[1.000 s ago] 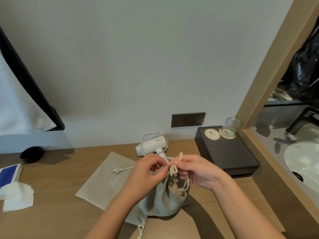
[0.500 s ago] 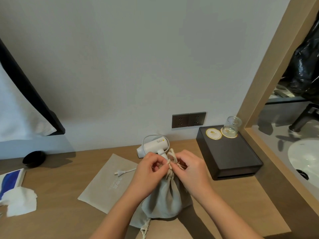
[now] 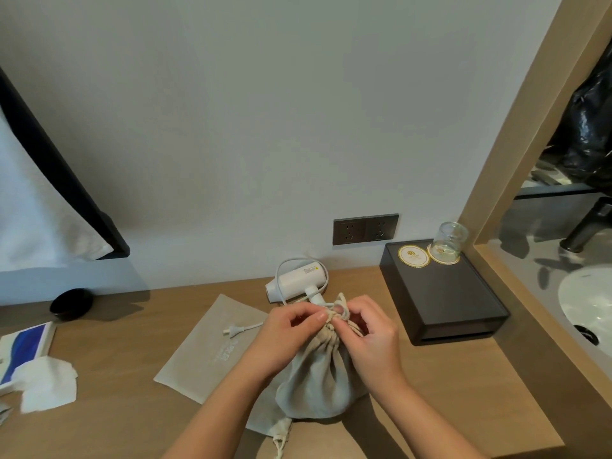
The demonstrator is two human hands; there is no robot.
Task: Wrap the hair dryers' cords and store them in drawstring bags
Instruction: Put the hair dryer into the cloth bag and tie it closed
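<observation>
Bare left grip [image 3: 287, 332], bare right grip [image 3: 372, 337], bare forearms [image 3: 222, 412], short nails [image 3: 322, 315].

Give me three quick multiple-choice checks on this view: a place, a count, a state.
1. Where is the loose dryer? A in the sink; B on the desk, behind the bag; C on the floor.
2. How many coasters lie on the box? A one; B four; C two.
3. The bag's mouth is: A gathered tight; B wide open; C torn.

Answers:
1 B: it lies on the wood just past the bag.
2 C: two round ones, one under the glass.
3 A: the left hand and right hand pinch its bunched neck.
</observation>
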